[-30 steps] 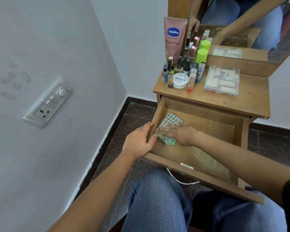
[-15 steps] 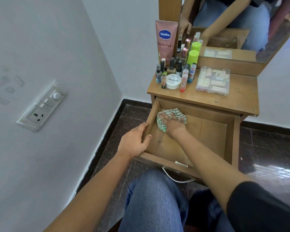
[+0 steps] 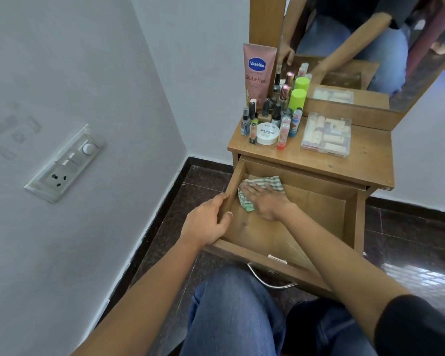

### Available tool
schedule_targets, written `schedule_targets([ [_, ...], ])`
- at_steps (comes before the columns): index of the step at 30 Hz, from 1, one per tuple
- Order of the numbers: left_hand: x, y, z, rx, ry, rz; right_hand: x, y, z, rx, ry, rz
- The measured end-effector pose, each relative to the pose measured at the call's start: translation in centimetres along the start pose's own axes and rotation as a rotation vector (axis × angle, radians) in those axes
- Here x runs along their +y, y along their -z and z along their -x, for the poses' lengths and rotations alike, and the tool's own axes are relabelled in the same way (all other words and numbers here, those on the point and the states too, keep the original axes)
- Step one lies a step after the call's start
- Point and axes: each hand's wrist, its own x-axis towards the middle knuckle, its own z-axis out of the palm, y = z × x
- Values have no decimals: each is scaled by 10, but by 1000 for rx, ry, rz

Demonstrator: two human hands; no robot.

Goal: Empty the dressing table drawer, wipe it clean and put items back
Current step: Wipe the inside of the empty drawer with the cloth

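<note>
1. The drawer (image 3: 319, 211) stands pulled out from under the desk (image 3: 350, 168), and much of its wooden floor shows.
2. A green-and-white checked cloth (image 3: 274, 181) lies in the drawer's far left corner, close against the left wall.
3. The right hand (image 3: 265, 201) lies flat on the cloth, its fingers straight and close together. They press the cloth onto the drawer floor and point toward the left wall.
4. The left hand (image 3: 206, 223) grips the drawer's left wall about midway along. The thumb hooks over the top edge into the drawer and the other fingers curl along the outside.
5. Above the drawer, on the desk's left side, stand a pink tube (image 3: 258, 73), a cluster of small bottles (image 3: 275, 114) and a white tub (image 3: 267, 131) (its lid reads "nail polish").
6. A clear box (image 3: 326, 134) lies to the right of them.
7. A mirror (image 3: 370, 47) rises behind the desk.
8. A metal handle (image 3: 267, 283) hangs on the drawer's front, just above the person's knees.
9. A switch plate (image 3: 64, 163) sits on the wall well to the left of the drawer.
</note>
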Motion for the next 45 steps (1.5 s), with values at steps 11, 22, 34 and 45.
schedule_targets([
  [11, -4, -5, 0, 15, -34, -6, -11, 5, -14, 1, -179, -152],
  [22, -4, -4, -2, 16, -34, -7, -39, 11, -34, -18, -426, -327],
  [34, 1, 2, 0, -14, 24, 42, 19, -8, 32, -72, -437, -439],
  [45, 2, 1, 2, 8, 4, 52, 46, -38, 84, 110, -350, -601],
])
